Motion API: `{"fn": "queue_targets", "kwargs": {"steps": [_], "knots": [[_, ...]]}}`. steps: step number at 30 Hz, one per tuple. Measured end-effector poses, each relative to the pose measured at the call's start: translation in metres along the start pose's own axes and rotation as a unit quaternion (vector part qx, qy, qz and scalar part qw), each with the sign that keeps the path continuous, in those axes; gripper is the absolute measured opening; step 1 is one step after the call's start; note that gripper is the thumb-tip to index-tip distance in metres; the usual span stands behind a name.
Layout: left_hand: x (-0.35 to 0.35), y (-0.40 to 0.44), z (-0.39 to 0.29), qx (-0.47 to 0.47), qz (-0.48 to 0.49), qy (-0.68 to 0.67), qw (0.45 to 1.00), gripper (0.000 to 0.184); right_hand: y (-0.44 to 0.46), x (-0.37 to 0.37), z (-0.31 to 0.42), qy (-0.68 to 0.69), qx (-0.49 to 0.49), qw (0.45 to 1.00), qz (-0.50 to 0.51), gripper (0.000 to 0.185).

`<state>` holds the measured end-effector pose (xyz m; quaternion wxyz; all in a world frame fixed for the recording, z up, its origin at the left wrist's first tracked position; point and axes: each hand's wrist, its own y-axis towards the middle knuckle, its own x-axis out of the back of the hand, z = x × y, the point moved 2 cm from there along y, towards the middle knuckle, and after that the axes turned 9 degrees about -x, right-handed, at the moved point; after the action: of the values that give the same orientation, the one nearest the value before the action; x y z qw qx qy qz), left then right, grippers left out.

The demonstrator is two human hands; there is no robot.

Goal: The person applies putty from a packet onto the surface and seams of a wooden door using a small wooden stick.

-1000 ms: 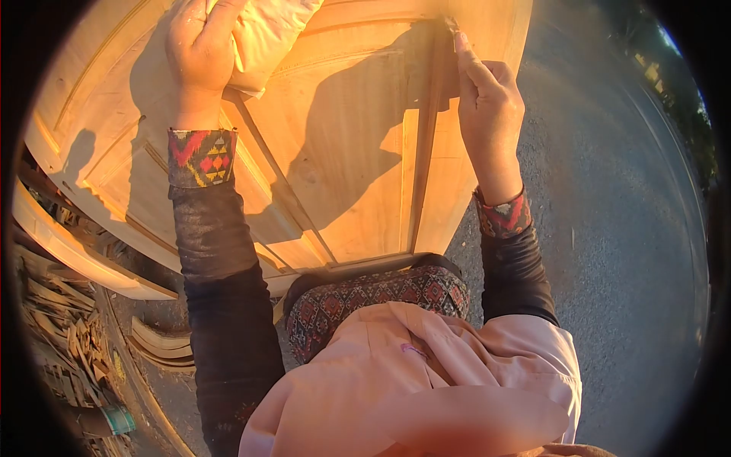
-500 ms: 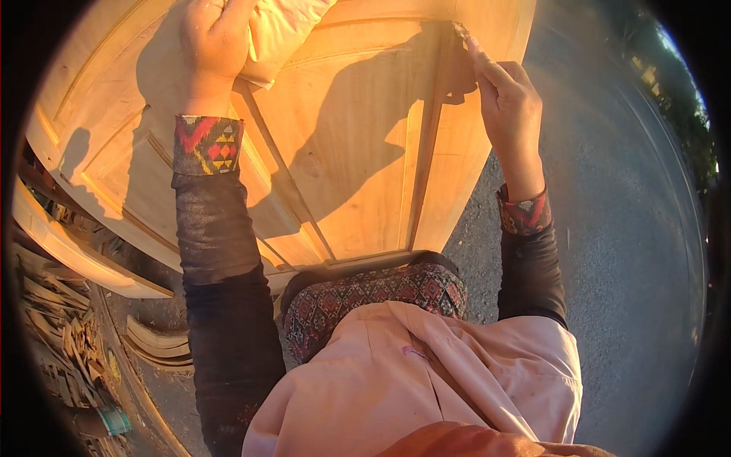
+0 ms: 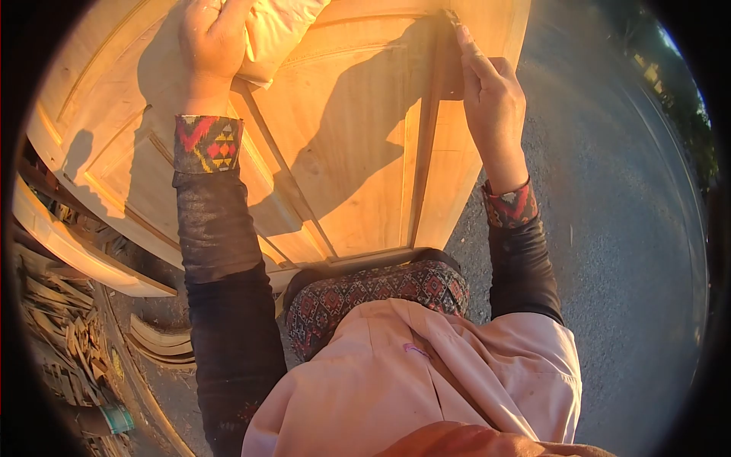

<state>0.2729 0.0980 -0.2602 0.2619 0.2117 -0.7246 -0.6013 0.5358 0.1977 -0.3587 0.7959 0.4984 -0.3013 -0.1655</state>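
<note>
A large wooden panel door (image 3: 343,152) stretches in front of me, with raised mouldings and sunlit pale wood. At the upper left, my left hand (image 3: 209,46) is closed on a pale, crumpled plastic bag (image 3: 278,38), whose contents I cannot make out. My right hand (image 3: 493,95) is closed, with a finger extended along a small, thin blade-like tool (image 3: 452,17). The tool's tip lies at the door's upper right part, close to a vertical moulding. Shadows of my head and arms fall over the panels.
Another curved-looking wooden piece (image 3: 91,247) lies at the left. Below it are piled wood scraps (image 3: 72,327) and several stacked curved offcuts (image 3: 161,343). Grey gravelly ground (image 3: 594,251) runs along the right side, with trees at the far edge.
My right hand has shifted left and slightly up along the door with the tool. My left hand and the bag have barely moved.
</note>
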Motion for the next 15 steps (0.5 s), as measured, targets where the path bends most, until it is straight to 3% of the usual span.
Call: {"fn": "queue_targets", "kwargs": {"steps": [4,7,15], "knots": [[0.003,0.000,0.005,-0.076,0.002,0.058,0.995,0.017,0.008,0.025,-0.002,0.122,-0.119,0.977,0.126,0.027],[0.002,-0.001,0.001,-0.053,0.001,0.050,0.997,0.017,0.017,0.033,-0.007,0.270,-0.158,0.940,0.139,0.023],[0.007,-0.004,0.009,-0.096,-0.027,0.130,0.986,0.017,0.038,0.021,-0.001,0.156,-0.170,0.964,0.129,0.026]]}}
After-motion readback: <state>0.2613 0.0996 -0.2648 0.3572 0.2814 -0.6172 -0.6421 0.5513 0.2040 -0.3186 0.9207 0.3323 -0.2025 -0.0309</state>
